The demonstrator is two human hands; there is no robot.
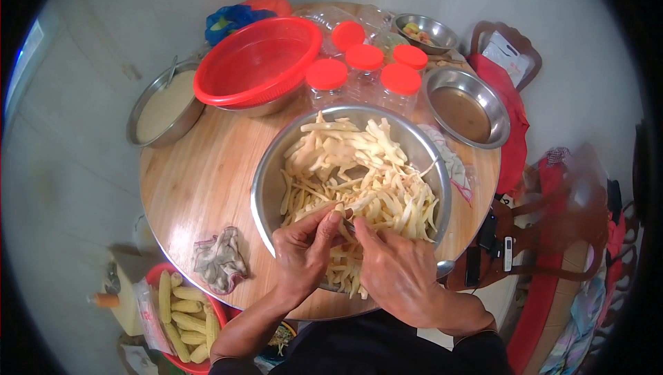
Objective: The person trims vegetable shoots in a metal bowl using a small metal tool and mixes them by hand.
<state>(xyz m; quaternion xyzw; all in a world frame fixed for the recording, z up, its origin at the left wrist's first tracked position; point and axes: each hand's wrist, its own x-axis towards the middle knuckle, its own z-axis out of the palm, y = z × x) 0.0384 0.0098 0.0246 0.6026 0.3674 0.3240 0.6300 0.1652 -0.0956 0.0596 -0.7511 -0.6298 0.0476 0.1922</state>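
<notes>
A wide steel bowl [261,183] on the round table holds a heap of pale yellow pieces [373,150] that look like chicken feet. Over its near side, my left hand [306,247] pinches one such piece [338,209] between thumb and fingers. My right hand [404,275] is closed around a thin metal tool [350,225], its narrow end against that piece. In line with the tool, a shiny spoon-like end [445,266] shows past the right hand. My fingers hide most of the tool.
Behind the bowl stand a red basin [255,57] and several clear jars with red lids [326,74]. Steel bowls of pale liquid [166,109] and brown liquid [459,114] flank them. A crumpled cloth [219,259] lies left; corn ears [188,320] fill a basin below. A chair [552,226] stands right.
</notes>
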